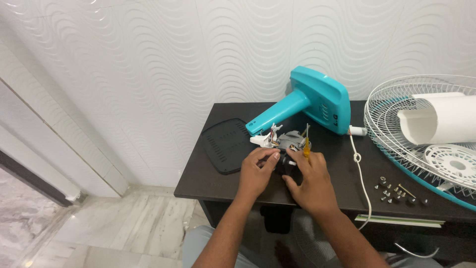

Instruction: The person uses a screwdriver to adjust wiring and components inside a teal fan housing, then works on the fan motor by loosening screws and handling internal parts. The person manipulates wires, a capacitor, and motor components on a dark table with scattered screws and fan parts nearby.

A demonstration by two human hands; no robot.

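Observation:
On the dark table (208, 181) a grey fan motor (289, 141) with coloured wires lies in front of the teal fan base (312, 104). My left hand (255, 171) pinches the motor's near end with its fingertips. My right hand (310, 181) grips the motor's near right side and holds a yellow-handled screwdriver (306, 144), which stands upright between the fingers. A white connector piece (259, 140) sticks out at the motor's left.
A black vented cover plate (225, 145) lies at the left of the table. At the right are a white wire fan grille (421, 129), a white curved housing (439, 119), several loose screws and nuts (396, 193), and a white cord (359, 164).

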